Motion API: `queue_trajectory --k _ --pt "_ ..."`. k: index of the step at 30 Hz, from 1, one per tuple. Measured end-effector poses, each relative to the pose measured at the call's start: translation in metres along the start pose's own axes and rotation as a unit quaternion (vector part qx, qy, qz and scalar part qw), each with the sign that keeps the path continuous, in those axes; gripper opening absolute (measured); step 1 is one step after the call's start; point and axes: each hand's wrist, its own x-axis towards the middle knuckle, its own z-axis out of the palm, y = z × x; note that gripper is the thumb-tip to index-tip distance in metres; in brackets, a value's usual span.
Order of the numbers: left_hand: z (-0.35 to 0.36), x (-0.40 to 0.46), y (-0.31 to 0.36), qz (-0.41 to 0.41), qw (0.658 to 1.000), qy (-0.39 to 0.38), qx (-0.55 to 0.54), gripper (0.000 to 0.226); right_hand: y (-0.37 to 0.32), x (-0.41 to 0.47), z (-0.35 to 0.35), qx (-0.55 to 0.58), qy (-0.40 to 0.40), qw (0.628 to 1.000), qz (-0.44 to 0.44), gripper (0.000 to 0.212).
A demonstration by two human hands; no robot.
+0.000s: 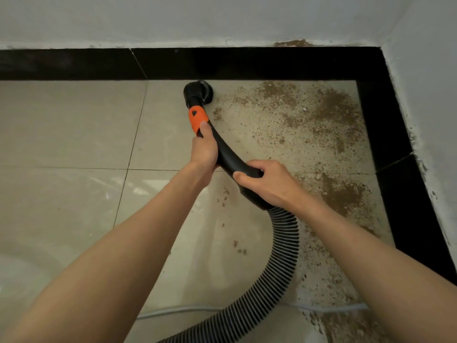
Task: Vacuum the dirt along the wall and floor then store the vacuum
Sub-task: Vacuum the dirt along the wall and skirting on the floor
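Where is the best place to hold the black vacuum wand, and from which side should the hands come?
Grip the curved black vacuum wand from above: left hand just behind the orange collar to steer the brush, right hand where the ribbed hose joins.

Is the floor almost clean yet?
Not yet. The tiles left of the brush nozzle look clean. The left hand and right hand grip the wand at the wall. Brown dirt to its right remains, and the vacuum isn't stored.
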Motion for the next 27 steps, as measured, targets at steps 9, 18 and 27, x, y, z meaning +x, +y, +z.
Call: queue_trajectory --k 9,18,27 --pt "-0.015 -0.065 -0.048 -0.019 1.000 0.002 -0.003 0.062 0.011 -0.075 0.007 -0.034 -0.031 0.999 0.014 0.031" --pt "-0.010 -0.120 -0.082 -0.022 0.999 0.031 0.038 0.061 0.027 -0.133 0.009 -0.048 -0.036 0.998 0.016 0.021" --pt "-0.007 -0.132 -0.092 -0.040 0.998 0.011 0.038 0.061 0.032 -0.153 0.013 -0.081 -0.015 0.996 0.025 0.025"
